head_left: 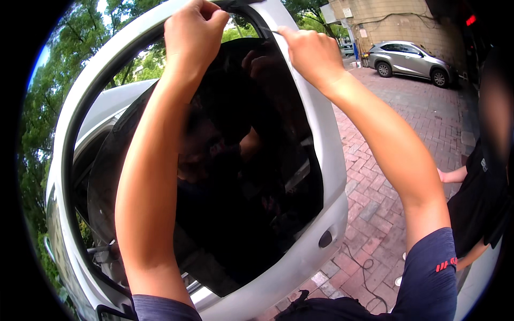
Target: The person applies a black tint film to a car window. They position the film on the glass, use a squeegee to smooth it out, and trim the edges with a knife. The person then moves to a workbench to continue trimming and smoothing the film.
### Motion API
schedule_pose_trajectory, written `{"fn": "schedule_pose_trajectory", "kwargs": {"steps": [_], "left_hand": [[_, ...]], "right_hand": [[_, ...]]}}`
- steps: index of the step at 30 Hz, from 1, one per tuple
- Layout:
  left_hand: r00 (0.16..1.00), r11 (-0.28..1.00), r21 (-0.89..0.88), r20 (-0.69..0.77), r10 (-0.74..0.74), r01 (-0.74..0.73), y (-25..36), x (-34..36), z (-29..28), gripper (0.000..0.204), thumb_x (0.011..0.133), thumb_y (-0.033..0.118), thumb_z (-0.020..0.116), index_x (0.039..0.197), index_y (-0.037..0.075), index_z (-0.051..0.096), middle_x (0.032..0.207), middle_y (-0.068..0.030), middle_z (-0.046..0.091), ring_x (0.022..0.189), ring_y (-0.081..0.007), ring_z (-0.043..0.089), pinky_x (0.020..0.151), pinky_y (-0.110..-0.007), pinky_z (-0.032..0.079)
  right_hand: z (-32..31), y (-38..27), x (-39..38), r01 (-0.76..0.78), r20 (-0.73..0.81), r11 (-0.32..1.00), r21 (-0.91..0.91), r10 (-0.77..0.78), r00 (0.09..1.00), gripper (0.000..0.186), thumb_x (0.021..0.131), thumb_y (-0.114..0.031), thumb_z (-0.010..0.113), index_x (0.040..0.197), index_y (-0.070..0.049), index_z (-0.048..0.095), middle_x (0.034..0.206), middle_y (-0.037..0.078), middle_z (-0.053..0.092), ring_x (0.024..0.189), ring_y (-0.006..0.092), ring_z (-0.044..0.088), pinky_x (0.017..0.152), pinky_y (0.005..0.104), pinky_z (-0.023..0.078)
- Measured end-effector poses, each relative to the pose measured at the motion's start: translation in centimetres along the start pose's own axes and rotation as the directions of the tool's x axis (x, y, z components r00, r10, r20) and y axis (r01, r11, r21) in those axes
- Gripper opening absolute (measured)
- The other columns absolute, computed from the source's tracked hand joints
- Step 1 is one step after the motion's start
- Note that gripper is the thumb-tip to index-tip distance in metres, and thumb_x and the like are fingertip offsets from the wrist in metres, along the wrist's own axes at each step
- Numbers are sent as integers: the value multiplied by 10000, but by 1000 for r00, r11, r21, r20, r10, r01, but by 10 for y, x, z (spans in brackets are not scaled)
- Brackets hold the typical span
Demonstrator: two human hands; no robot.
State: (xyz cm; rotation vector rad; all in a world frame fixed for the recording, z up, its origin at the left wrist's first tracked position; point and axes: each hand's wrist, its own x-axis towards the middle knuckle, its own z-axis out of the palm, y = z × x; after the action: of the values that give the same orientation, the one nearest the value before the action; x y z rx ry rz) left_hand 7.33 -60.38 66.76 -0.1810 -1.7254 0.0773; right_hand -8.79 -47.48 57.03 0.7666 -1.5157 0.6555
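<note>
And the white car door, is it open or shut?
Open, it appears: brick paving shows directly beyond the right edge of the white car door, and no car body meets that edge.

Car door (325, 134): sheet (251, 176) across door's window opening; left hand (194, 33) at door top, right hand (317, 56) at door's upper right; trees (69, 69) left of and behind door; parked car (404, 58) right of door, farther back; another person (474, 200) right of door; cable (363, 275) on paving (375, 160), door's lower right

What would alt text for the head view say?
A person's left hand and right hand are raised at the top of a white car door, a dark, glossy panel below them; a silver car stands beyond.
</note>
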Motion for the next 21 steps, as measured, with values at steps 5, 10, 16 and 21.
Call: {"fn": "schedule_pose_trajectory", "kwargs": {"steps": [5,10,16,21], "left_hand": [[904,756,-538,393,-166,373,85,-131,-45,43,816,30,636,814,-10,651,707,-25,623,650,-65,579,598,-234,474],[238,380,-210,971,-27,901,163,-372,-80,129,802,45,666,923,1,660,772,-88,669,683,-181,651,649,-299,526],[-130,321,562,619,-775,763,199,-725,-182,144,795,140,702,890,34,719,794,-165,723,754,-291,725,709,-380,566],[-424,-121,885,92,-901,450,298,-830,-335,314,771,228,786,1017,46,715,964,-194,731,929,-346,709,835,-441,559]], "right_hand": [[6,43,17,-96,55,849,519,79,995,337,792,-265,738,1058,-57,729,761,157,712,770,285,721,745,370,562],[26,-5,64,77,302,936,344,-187,935,445,718,-312,790,1025,4,729,934,207,717,878,316,697,793,401,550],[15,-10,86,-65,509,983,175,-34,860,371,696,-259,851,911,23,744,857,175,719,829,304,689,753,394,549],[8,-4,68,-110,485,952,287,-45,873,309,726,-208,836,902,24,736,812,135,703,759,251,659,683,375,526]]}}
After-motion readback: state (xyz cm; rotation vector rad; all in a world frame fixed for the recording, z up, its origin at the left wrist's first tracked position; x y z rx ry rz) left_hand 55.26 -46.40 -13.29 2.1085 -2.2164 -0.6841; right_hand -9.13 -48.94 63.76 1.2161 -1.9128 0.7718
